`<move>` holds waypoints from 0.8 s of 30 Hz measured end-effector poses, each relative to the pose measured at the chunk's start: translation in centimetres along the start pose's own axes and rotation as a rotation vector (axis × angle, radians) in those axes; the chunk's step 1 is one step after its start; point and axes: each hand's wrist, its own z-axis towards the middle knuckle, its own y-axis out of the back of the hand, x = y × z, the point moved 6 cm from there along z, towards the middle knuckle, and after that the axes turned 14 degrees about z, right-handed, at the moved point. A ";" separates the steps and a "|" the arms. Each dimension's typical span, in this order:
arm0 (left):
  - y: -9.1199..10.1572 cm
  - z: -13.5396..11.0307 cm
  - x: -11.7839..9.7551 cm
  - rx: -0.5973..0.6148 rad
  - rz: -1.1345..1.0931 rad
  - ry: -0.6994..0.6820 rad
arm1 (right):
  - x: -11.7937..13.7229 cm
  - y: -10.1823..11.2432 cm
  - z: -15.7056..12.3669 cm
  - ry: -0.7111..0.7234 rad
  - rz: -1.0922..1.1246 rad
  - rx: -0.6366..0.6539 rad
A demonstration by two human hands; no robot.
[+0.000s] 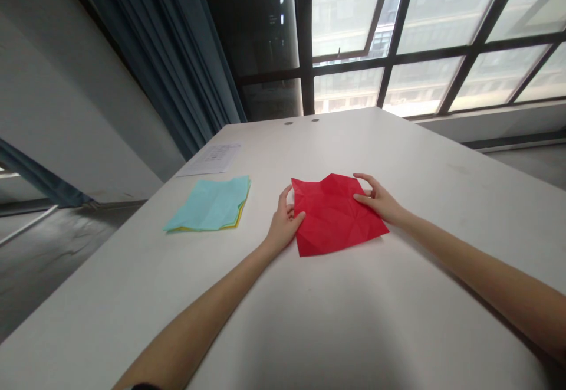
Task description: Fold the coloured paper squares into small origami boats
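A creased red sheet of paper (332, 216) lies on the white table (354, 307) in front of me. My left hand (283, 225) pinches its left edge, thumb on top of the sheet and fingers curled at the edge. My right hand (375, 198) grips the right side near the far corner, thumb pressed on the paper and fingers curved over the edge. The sheet's far edge looks pushed up into a notch between my hands.
A stack of coloured sheets (212, 204), light blue on top with yellow beneath, lies to the left. A printed white page (212, 159) rests farther back left. Dark curtains and large windows stand beyond the table's far edge.
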 end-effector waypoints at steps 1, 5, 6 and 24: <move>-0.2 0.0 0.0 0.026 -0.074 0.014 | 0.0 -0.1 0.0 0.017 0.002 0.009; -0.3 0.5 -0.1 0.051 -0.218 0.019 | 0.0 0.4 0.1 0.092 -0.037 0.000; -0.1 0.6 -0.1 0.041 -0.240 0.011 | -0.1 0.6 0.2 0.107 -0.052 -0.011; 0.8 1.0 1.2 -0.040 -0.183 0.103 | -1.2 0.0 0.0 0.043 -0.045 0.023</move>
